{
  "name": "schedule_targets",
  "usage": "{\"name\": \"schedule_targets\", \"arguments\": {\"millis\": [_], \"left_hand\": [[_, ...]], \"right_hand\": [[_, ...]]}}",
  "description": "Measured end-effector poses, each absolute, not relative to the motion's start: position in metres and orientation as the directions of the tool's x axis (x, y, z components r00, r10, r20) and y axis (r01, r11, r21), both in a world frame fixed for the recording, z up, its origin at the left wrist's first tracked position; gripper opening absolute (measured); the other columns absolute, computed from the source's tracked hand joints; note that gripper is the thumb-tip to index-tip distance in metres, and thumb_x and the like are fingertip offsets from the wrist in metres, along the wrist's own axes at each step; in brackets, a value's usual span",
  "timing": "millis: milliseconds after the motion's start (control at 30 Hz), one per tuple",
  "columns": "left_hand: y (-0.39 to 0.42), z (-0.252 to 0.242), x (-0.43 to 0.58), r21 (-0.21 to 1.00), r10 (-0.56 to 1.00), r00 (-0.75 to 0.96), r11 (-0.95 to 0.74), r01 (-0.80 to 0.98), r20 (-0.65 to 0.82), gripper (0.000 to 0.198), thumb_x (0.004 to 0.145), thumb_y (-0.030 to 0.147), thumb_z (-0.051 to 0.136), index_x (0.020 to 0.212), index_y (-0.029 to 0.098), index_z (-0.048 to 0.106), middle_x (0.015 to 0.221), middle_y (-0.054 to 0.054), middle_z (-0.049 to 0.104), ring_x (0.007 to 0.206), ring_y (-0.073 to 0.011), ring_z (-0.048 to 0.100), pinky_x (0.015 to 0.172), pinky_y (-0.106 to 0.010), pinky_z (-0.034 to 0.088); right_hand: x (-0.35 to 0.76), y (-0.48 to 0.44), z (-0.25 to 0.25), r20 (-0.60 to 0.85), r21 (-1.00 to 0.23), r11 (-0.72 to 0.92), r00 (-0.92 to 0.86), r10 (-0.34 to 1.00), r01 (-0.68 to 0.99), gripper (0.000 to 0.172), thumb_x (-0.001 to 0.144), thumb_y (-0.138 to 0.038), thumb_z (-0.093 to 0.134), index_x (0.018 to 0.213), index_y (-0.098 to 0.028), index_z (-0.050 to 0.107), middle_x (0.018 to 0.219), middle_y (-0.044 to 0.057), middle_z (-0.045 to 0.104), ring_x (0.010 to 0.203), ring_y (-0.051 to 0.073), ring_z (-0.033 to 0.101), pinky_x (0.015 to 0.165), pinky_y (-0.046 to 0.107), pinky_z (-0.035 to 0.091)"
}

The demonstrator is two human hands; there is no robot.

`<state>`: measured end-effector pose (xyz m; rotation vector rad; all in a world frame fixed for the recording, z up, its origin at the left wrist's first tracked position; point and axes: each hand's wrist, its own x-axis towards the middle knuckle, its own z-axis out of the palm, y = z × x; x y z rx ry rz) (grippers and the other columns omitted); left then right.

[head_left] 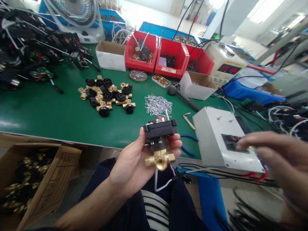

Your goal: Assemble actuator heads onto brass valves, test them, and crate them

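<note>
My left hand [131,166] holds a valve assembly [160,138] above my lap, its fingers wrapped round from behind. The assembly has a black housing on top and a brass three-way body below. A white cable hangs beneath it to a black connector [183,177]. My right hand [281,157], blurred by motion, is over the grey control box [216,128], its fingertips by the black switch panel [234,142]. Whether it touches the panel cannot be made out. Beyond the assembly lies a pile of silver clips [157,105] on the green table.
Brass valve bodies [106,96] with black caps stand left of the clips. Behind are red bins [141,64], a white box [110,61] and a power supply [226,64]. Black assemblies [36,54] crowd the far left. A cardboard box [57,179] sits below the table edge.
</note>
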<state>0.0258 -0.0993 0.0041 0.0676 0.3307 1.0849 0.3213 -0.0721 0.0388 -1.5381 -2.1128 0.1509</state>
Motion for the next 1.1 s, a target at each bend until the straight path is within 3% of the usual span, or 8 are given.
{"name": "schedule_targets", "arguments": {"millis": [100, 167, 433, 767, 833, 933, 1033, 1100], "left_hand": [[-0.102, 0.005, 0.026, 0.221, 0.874, 0.441, 0.479, -0.849, -0.203, 0.063, 0.105, 0.040, 0.021, 0.102, 0.009, 0.076, 0.107, -0.012, 0.076, 0.098, -0.0186, 0.073, 0.090, -0.029, 0.059], [-0.103, 0.005, 0.026, 0.233, 0.871, 0.458, 0.489, -0.841, -0.178, 0.064, 0.105, 0.040, 0.020, 0.103, 0.009, 0.075, 0.108, -0.011, 0.076, 0.099, -0.0182, 0.073, 0.091, -0.028, 0.058], [-0.105, 0.003, 0.026, 0.274, 0.857, 0.511, 0.510, -0.816, -0.074, 0.070, 0.104, 0.044, 0.015, 0.106, 0.010, 0.075, 0.107, -0.010, 0.076, 0.098, -0.0171, 0.073, 0.093, -0.026, 0.056], [-0.108, 0.005, 0.030, 0.330, 0.848, 0.520, 0.522, -0.787, -0.100, 0.045, 0.102, 0.035, 0.037, 0.111, 0.009, 0.073, 0.108, -0.011, 0.075, 0.099, -0.0184, 0.072, 0.094, -0.027, 0.055], [-0.107, 0.006, 0.031, 0.391, 0.879, 0.457, 0.470, -0.791, -0.134, 0.039, 0.100, 0.038, 0.045, 0.110, 0.012, 0.072, 0.107, -0.010, 0.076, 0.096, -0.0188, 0.073, 0.090, -0.027, 0.057], [-0.105, 0.007, 0.032, 0.578, 0.953, 0.232, 0.302, -0.758, -0.194, 0.031, 0.092, 0.032, 0.063, 0.120, 0.020, 0.064, 0.110, -0.007, 0.074, 0.093, -0.0177, 0.073, 0.083, -0.026, 0.058], [-0.101, 0.006, 0.031, 0.748, 0.979, 0.021, 0.168, -0.642, -0.201, 0.055, 0.080, 0.020, 0.076, 0.131, 0.025, 0.053, 0.115, -0.005, 0.071, 0.100, -0.0188, 0.070, 0.086, -0.027, 0.056], [-0.098, 0.005, 0.030, 0.793, 0.976, -0.002, 0.174, -0.584, -0.216, 0.056, 0.079, 0.022, 0.077, 0.129, 0.019, 0.054, 0.117, -0.009, 0.070, 0.102, -0.0218, 0.069, 0.085, -0.028, 0.057]], "right_hand": [[0.293, -0.109, 0.017, 0.067, -0.580, 0.583, -0.680, 0.730, 0.569, 0.016, 0.093, -0.039, 0.059, 0.106, -0.031, 0.065, 0.096, 0.001, 0.074, 0.089, 0.015, 0.071, 0.076, 0.021, 0.059], [0.278, -0.122, -0.012, -0.016, -0.621, 0.571, -0.737, 0.675, 0.537, 0.014, 0.093, -0.028, 0.059, 0.106, -0.026, 0.065, 0.100, 0.004, 0.074, 0.092, 0.016, 0.071, 0.079, 0.022, 0.059], [0.287, -0.135, -0.101, -0.145, -0.389, 0.492, -0.579, 0.802, 0.779, 0.033, 0.086, -0.015, 0.065, 0.119, -0.016, 0.066, 0.120, 0.016, 0.069, 0.111, 0.029, 0.066, 0.095, 0.046, 0.056], [0.285, -0.138, -0.118, -0.173, -0.405, 0.460, -0.561, 0.810, 0.790, 0.035, 0.085, -0.009, 0.064, 0.119, -0.015, 0.066, 0.118, 0.015, 0.070, 0.112, 0.029, 0.065, 0.096, 0.048, 0.055], [0.282, -0.141, -0.119, -0.176, -0.426, 0.469, -0.579, 0.796, 0.774, 0.029, 0.087, -0.011, 0.062, 0.115, -0.016, 0.067, 0.113, 0.014, 0.071, 0.107, 0.029, 0.067, 0.093, 0.047, 0.056], [0.279, -0.145, -0.121, -0.195, -0.443, 0.467, -0.591, 0.783, 0.765, 0.021, 0.094, -0.016, 0.054, 0.109, -0.015, 0.068, 0.099, 0.012, 0.073, 0.092, 0.026, 0.071, 0.081, 0.040, 0.059], [0.277, -0.148, -0.125, -0.169, -0.452, 0.465, -0.585, 0.793, 0.761, 0.026, 0.099, -0.021, 0.045, 0.113, -0.014, 0.066, 0.095, 0.013, 0.073, 0.087, 0.025, 0.072, 0.076, 0.036, 0.059], [0.276, -0.150, -0.128, -0.157, -0.460, 0.469, -0.589, 0.793, 0.754, 0.028, 0.100, -0.023, 0.043, 0.113, -0.014, 0.066, 0.094, 0.012, 0.074, 0.085, 0.024, 0.073, 0.074, 0.034, 0.059]]}}
